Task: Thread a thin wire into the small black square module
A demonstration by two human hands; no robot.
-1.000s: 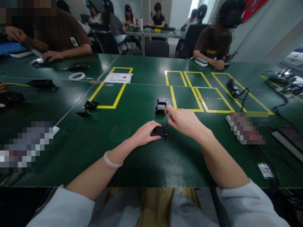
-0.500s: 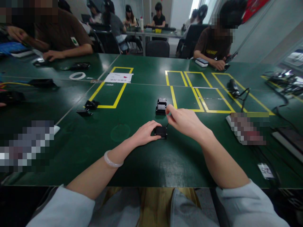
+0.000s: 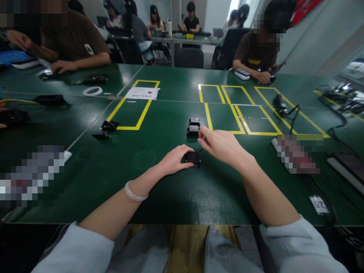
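Observation:
A small black boxy part (image 3: 193, 157) lies on the green table in front of me. My left hand (image 3: 176, 160) grips it from the left, with the thumb on the near side and the fingers on the far side. Just above its right corner, my right hand (image 3: 218, 144) is closed in a pinch. From those fingertips a thin dark piece (image 3: 201, 149) reaches down toward the part's right edge; its kind is too small to tell. Beyond the part stand two similar black boxy parts (image 3: 193, 129), one behind the other, close to my right fingertips.
Several black pieces (image 3: 105, 129) lie to the left. Yellow tape outlines (image 3: 143, 115) mark the table, with a paper label (image 3: 142, 93) across one. A white tape ring (image 3: 92, 91) is at far left. Cables (image 3: 335, 113) run along the right. Two people sit across the table.
My right hand has shifted very slightly to the left. The left hand and the black part stay in place.

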